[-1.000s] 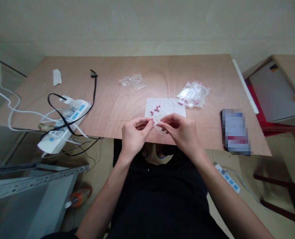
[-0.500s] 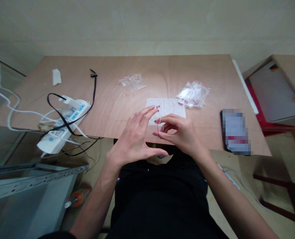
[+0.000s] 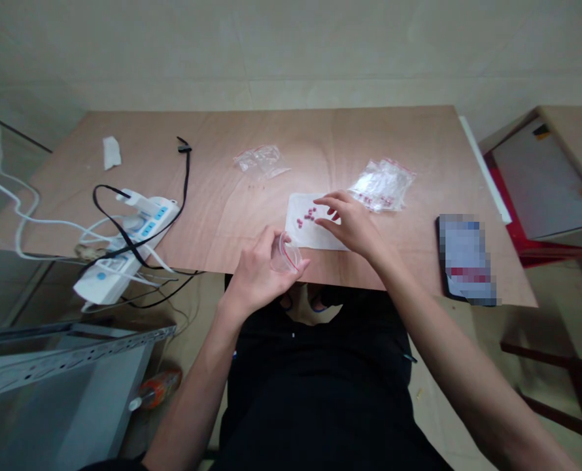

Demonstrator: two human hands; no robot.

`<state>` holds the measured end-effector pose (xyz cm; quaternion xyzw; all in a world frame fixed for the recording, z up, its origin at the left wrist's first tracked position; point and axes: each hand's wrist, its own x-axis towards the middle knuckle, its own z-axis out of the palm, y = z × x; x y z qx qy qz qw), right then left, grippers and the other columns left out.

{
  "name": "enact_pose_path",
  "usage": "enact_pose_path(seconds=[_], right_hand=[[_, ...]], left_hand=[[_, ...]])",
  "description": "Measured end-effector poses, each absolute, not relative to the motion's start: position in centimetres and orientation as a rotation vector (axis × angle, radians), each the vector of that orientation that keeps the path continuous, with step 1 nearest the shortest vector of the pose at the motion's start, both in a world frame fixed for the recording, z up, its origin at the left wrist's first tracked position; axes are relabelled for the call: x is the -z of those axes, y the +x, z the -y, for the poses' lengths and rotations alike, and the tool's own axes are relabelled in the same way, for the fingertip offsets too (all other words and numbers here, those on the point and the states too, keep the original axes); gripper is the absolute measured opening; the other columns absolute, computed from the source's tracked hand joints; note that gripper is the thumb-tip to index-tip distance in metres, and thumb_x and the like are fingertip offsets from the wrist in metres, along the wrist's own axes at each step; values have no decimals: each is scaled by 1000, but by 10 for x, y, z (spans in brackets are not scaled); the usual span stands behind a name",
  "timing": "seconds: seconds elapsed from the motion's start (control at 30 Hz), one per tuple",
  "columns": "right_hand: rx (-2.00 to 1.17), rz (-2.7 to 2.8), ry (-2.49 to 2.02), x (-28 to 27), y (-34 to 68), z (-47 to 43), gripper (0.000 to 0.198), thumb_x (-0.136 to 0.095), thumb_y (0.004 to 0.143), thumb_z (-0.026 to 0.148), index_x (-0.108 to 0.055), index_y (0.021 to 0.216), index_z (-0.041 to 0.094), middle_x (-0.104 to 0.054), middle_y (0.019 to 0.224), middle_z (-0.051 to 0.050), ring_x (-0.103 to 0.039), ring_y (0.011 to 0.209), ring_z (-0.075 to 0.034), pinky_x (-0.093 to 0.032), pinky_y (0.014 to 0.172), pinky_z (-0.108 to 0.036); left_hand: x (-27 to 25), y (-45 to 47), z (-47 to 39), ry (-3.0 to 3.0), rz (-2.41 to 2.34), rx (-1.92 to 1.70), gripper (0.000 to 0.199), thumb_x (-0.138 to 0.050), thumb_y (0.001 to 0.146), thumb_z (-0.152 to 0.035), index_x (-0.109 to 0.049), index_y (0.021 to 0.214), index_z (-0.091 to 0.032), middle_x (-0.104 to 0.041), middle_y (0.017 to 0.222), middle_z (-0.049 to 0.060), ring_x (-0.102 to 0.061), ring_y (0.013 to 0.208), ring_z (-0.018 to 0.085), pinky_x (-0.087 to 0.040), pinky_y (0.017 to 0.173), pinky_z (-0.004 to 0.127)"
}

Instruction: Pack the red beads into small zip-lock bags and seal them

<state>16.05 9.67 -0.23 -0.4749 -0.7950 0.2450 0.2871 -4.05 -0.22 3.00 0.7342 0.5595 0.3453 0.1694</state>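
Head view, and I'm just watching: left hand (image 3: 257, 271) grips a thin, clear plastic bag (image 3: 285, 257) around its red-lined rim, probably so the mouth gapes round. Right hand (image 3: 346, 221) hangs half-open, nothing clearly held, just right of some tiny dark-pink pieces (image 3: 312, 211). Those sit on a smooth white sheet (image 3: 320, 237), maybe so they don't get lost on the wood-grained worktop (image 3: 207, 216).

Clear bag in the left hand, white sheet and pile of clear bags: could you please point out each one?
Clear bag (image 3: 286, 258) in the left hand (image 3: 257, 271): head view, on its film.
White sheet (image 3: 319, 237): head view, on its bare near part.
Pile of clear bags (image 3: 382, 184): head view, on its middle.
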Motion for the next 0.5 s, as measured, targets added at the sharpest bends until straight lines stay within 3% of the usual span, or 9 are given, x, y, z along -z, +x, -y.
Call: enact_pose_path(seconds=[0.07,0.17,0.27,0.5], right_hand=[[-611,2260,-1269,12,158,-112,36,-69,80,17,-69,116,17,-62,116,-13,-63,84,-19,-54,80,-38],[-585,2366,-1243,21,151,-123,27,-67,80,14,-74,106,17,-64,112,-14,-64,92,-23,-52,88,-40],[-575,2392,-1255,24,146,-124,19,-63,83,12,-77,95,14,-67,101,-14,-64,91,-24,-50,87,-37],[-466,2413,-1334,21,147,-120,26,-50,91,13,-76,96,12,-69,100,-15,-63,89,-22,-48,84,-33]], left_hand=[[-30,-40,3,2049,-1596,-1014,40,-79,70,-37,-50,91,-20,-60,77,-3,-60,66,13,-50,64,25],[-28,-41,3,2039,-1594,-1014,38,-79,71,-35,-50,90,-20,-60,76,-3,-60,67,13,-50,66,25],[-25,-44,4,2022,-1596,-980,38,-80,71,-34,-51,92,-20,-62,79,-2,-61,69,13,-51,69,26],[-19,-50,1,1997,-1596,-930,35,-78,73,-37,-53,91,-20,-63,79,-1,-62,69,13,-50,65,25]])
